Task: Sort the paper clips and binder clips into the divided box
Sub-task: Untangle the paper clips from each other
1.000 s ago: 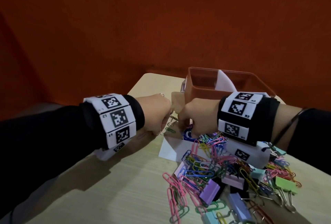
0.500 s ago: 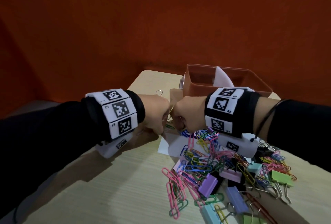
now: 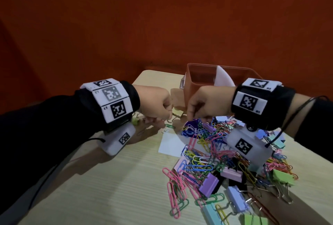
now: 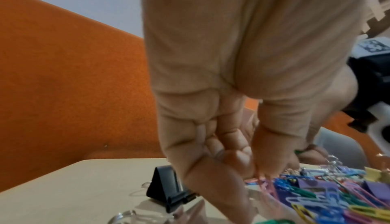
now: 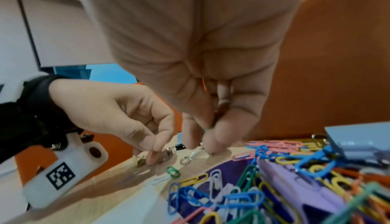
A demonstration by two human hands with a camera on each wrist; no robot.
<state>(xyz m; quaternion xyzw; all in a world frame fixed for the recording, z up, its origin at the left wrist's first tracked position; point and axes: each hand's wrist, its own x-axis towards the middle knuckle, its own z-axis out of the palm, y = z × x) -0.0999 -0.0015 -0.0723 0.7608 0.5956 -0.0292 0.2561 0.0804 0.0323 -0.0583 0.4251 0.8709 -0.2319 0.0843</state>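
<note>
Table [image 3: 111,185]: divided box [image 3: 194,88] at the far edge. Before it, a heap of paper clips [image 3: 207,154] and binder clips [image 3: 209,184] (spreading rightward and nearer). Left hand [image 3: 155,102] and right hand [image 3: 205,102] side by side between box and heap. A sheet of paper [image 3: 171,145] lies under the heap's left edge.

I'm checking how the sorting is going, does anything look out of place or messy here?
Yes: paper clips and binder clips lie tangled in one unsorted heap on the table, partly over a white sheet. A black binder clip sits apart from it.
</note>
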